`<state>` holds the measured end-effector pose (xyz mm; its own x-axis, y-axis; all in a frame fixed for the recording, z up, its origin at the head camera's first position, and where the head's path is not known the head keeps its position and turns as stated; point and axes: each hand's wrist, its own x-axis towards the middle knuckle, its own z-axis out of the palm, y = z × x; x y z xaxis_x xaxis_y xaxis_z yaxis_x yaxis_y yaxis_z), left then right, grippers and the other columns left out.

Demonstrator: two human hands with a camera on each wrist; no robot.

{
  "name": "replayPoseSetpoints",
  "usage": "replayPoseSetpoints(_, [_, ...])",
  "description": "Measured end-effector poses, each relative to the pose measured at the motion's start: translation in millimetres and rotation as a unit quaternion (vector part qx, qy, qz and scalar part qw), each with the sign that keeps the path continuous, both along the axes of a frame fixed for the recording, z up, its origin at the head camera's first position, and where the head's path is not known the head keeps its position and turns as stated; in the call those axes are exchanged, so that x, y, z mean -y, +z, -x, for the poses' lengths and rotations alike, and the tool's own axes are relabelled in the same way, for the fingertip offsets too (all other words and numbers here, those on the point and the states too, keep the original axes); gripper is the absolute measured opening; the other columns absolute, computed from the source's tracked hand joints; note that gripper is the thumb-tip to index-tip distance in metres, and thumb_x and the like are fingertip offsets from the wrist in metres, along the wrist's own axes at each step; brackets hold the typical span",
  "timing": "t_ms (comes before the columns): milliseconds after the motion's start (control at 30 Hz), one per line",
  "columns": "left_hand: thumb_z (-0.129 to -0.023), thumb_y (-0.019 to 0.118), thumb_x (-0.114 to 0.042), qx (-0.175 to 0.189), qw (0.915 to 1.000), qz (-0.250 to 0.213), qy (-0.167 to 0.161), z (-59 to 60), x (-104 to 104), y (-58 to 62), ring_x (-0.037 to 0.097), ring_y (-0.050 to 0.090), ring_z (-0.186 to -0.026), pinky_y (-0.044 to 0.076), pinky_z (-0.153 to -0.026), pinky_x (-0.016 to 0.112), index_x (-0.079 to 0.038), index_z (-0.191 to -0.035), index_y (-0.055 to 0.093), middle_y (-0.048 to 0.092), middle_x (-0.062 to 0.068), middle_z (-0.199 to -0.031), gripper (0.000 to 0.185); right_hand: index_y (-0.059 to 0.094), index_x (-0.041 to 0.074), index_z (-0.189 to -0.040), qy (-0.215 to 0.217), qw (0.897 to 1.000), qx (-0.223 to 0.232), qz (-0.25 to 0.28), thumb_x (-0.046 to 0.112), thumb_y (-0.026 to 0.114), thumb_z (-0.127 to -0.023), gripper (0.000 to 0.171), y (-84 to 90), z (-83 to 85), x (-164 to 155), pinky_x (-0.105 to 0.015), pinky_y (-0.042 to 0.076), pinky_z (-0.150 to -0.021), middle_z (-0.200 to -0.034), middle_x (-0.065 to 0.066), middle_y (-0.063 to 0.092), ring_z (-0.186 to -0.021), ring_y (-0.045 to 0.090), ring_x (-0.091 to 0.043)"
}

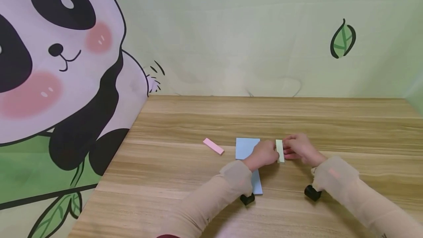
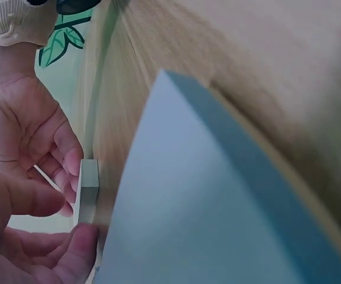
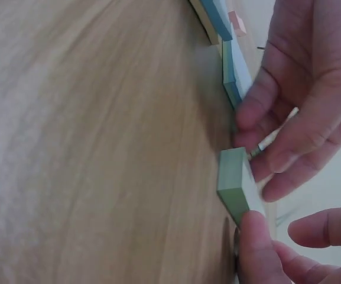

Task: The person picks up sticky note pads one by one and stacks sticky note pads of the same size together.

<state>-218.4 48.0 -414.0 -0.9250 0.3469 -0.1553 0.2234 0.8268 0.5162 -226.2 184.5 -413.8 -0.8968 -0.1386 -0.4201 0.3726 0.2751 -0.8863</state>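
A pale wooden table (image 1: 205, 208) with straight grain ran out to a cloth backdrop printed with a big panda (image 1: 56, 69) and a green leaf (image 1: 343, 39). On the table lay a flat blue pad (image 1: 246, 147), rectangular and smooth, its long side running away from the person; the left sleeve (image 1: 211, 201) crossed its near end. Left of it, well apart from the hands, a small pink pad (image 1: 213, 146) lay flat and slanted. Nothing stood between the hands and the things they worked on.

The green pad (image 1: 279, 150), a narrow thick block of paper slips with square edges, sat just right of the blue pad. Its long axis ran roughly away from the person, tipped a little to the left at the far end. The left hand (image 1: 264, 153) pinched it from the left side with curled fingers and thumb. The right hand (image 1: 299, 149) met it from the right, fingers curled, its fingertips (image 3: 259, 155) pinching a thin slip at the block's edge. The block stood on edge on the wood.
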Motion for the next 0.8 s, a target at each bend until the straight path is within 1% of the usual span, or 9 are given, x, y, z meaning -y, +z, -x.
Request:
replayPoseSetpoints(67, [-0.075, 0.056, -0.010, -0.003, 0.9996, -0.025, 0.010, 0.5, 0, -1.1, 0.011, 0.039, -0.051, 0.029, -0.043, 0.019, -0.010, -0.066, 0.050, 0.041, -0.003, -0.056, 0.011, 0.037, -0.016, -0.115, -0.003, 1.000, -0.001, -0.002, 0.001, 0.038, -0.084, 0.035, -1.3, 0.3, 0, -0.021, 0.051, -0.056, -0.068, 0.001, 0.052, -0.059, 0.053, -0.005])
replayPoseSetpoints(167, [-0.075, 0.053, -0.006, 0.002, 0.9965, -0.079, 0.028, 2.2, -1, -4.8, 0.010, 0.036, -0.049, 0.027, -0.042, 0.019, -0.010, -0.064, 0.043, 0.037, -0.003, -0.056, 0.015, 0.037, -0.015, -0.114, -0.007, 1.000, -0.004, -0.005, 0.000, 0.038, -0.083, 0.034, -2.8, 0.7, 0, -0.021, 0.050, -0.054, -0.066, 0.002, 0.051, -0.058, 0.052, -0.005])
replayPoseSetpoints(300, [-0.073, 0.050, 0.001, 0.035, 0.9848, -0.160, 0.059, 4.0, -1, -9.9, 0.010, 0.033, -0.048, 0.025, -0.041, 0.019, -0.009, -0.064, 0.039, 0.033, -0.003, -0.056, 0.017, 0.038, -0.015, -0.114, -0.011, 1.000, -0.004, -0.008, 0.000, 0.038, -0.084, 0.034, -3.9, 1.3, 0, -0.020, 0.050, -0.054, -0.065, 0.002, 0.051, -0.057, 0.052, -0.004])
replayPoseSetpoints(367, [-0.073, 0.050, 0.002, 0.050, 0.9794, -0.182, 0.072, 4.0, -2, -10.8, 0.010, 0.034, -0.049, 0.025, -0.041, 0.019, -0.009, -0.065, 0.040, 0.034, -0.003, -0.056, 0.017, 0.038, -0.015, -0.115, -0.011, 1.000, -0.003, -0.011, 0.001, 0.038, -0.085, 0.034, -4.1, 1.5, 0, -0.021, 0.050, -0.054, -0.066, 0.002, 0.051, -0.058, 0.052, -0.005])
replayPoseSetpoints(433, [-0.074, 0.049, 0.003, 0.062, 0.9757, -0.195, 0.079, 3.5, -2, -10.8, 0.011, 0.034, -0.049, 0.025, -0.041, 0.019, -0.008, -0.066, 0.041, 0.034, -0.002, -0.057, 0.016, 0.038, -0.015, -0.116, -0.010, 1.000, -0.003, -0.016, 0.002, 0.038, -0.086, 0.035, -3.8, 1.5, 0, -0.021, 0.050, -0.054, -0.067, 0.001, 0.052, -0.058, 0.052, -0.005])
replayPoseSetpoints(567, [-0.075, 0.049, 0.003, 0.078, 0.9718, -0.204, 0.088, 2.9, -4, -11.3, 0.011, 0.035, -0.051, 0.027, -0.043, 0.020, -0.006, -0.070, 0.045, 0.036, -0.002, -0.059, 0.010, 0.038, -0.016, -0.118, -0.006, 1.000, -0.005, -0.024, 0.004, 0.038, -0.088, 0.036, -2.7, 0.8, 1, -0.021, 0.051, -0.055, -0.069, 0.000, 0.053, -0.059, 0.053, -0.006])
replayPoseSetpoints(633, [-0.076, 0.049, 0.003, 0.082, 0.9704, -0.208, 0.092, 2.8, -4, -11.8, 0.011, 0.036, -0.052, 0.028, -0.043, 0.019, -0.004, -0.075, 0.050, 0.039, -0.001, -0.061, 0.007, 0.038, -0.016, -0.119, -0.006, 1.000, -0.005, -0.024, 0.004, 0.038, -0.088, 0.037, -2.2, 0.5, 1, -0.021, 0.051, -0.056, -0.070, 0.000, 0.054, -0.060, 0.053, -0.006])
replayPoseSetpoints(733, [-0.076, 0.049, 0.002, 0.086, 0.9687, -0.212, 0.096, 2.4, -5, -12.3, 0.011, 0.038, -0.053, 0.029, -0.044, 0.019, -0.003, -0.083, 0.055, 0.042, -0.001, -0.064, 0.010, 0.038, -0.016, -0.119, -0.009, 1.000, -0.003, -0.021, 0.004, 0.039, -0.088, 0.037, -2.1, 0.4, 1, -0.021, 0.051, -0.056, -0.069, 0.000, 0.054, -0.059, 0.053, -0.005])
replayPoseSetpoints(800, [-0.076, 0.049, 0.002, 0.085, 0.9692, -0.211, 0.095, 2.2, -5, -12.2, 0.011, 0.038, -0.053, 0.029, -0.044, 0.019, -0.003, -0.082, 0.054, 0.042, -0.001, -0.064, 0.009, 0.038, -0.016, -0.119, -0.010, 1.000, -0.003, -0.019, 0.004, 0.039, -0.087, 0.037, -2.0, 0.3, 1, -0.021, 0.051, -0.056, -0.069, 0.000, 0.054, -0.059, 0.054, -0.005])
